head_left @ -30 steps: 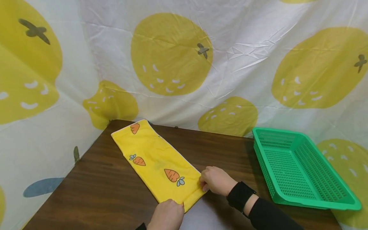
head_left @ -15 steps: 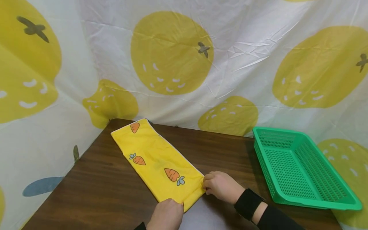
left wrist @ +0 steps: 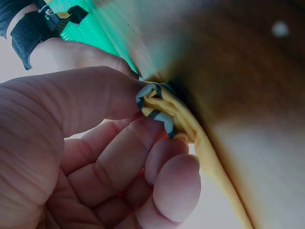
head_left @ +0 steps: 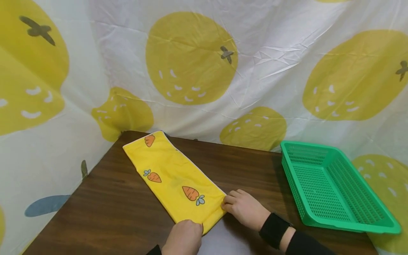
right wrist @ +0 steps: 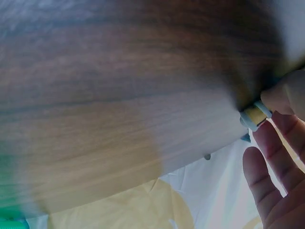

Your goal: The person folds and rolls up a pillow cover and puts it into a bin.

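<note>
Left hand [head_left: 184,238] and right hand [head_left: 244,209] pinch a cloth [head_left: 173,177] at its near end on the desk [head_left: 108,198], the right slightly farther in than half a second earlier.

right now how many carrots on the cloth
3: a partial carrot at the far end, one midway by the left edge, one nearer the right hand; more may be hidden.
</note>
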Tool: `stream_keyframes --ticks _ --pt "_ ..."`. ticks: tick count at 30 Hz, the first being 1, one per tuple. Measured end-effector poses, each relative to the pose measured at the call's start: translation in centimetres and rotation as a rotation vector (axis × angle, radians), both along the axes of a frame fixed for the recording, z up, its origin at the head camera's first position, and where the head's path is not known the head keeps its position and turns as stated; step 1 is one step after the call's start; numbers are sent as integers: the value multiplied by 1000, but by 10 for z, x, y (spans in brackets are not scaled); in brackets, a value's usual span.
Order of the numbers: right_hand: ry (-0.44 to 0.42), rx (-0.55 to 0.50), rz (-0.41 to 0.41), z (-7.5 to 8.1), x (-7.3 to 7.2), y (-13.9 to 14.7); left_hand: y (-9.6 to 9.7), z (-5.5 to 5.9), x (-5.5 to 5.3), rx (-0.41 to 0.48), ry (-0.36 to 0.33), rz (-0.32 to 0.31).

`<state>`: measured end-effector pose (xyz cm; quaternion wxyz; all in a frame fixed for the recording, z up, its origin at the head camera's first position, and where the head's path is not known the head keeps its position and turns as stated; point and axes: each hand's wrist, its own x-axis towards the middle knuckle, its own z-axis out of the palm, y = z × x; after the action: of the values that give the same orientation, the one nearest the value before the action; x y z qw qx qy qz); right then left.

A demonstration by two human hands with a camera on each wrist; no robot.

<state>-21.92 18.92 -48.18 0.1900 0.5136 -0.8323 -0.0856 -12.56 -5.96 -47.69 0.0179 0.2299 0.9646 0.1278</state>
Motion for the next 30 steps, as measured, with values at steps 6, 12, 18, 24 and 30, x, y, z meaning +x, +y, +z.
stream_keyframes --ticks 6,12,18,24,30 --pt "-19 -26 -25 -2 -2 -1 -3 2 -1 28 -8 19" --pt "-120 -109 -50 -3 -11 0 -5 3 0 31 -21 16" --pt "-371 -103 -175 10 -24 -11 -2 6 -1 14 -124 46" --pt "-612 -59 -330 20 -40 -27 -1 4 1 21 -47 35" --pt "-735 -85 -475 30 -48 -45 -4 2 3 50 -18 37"
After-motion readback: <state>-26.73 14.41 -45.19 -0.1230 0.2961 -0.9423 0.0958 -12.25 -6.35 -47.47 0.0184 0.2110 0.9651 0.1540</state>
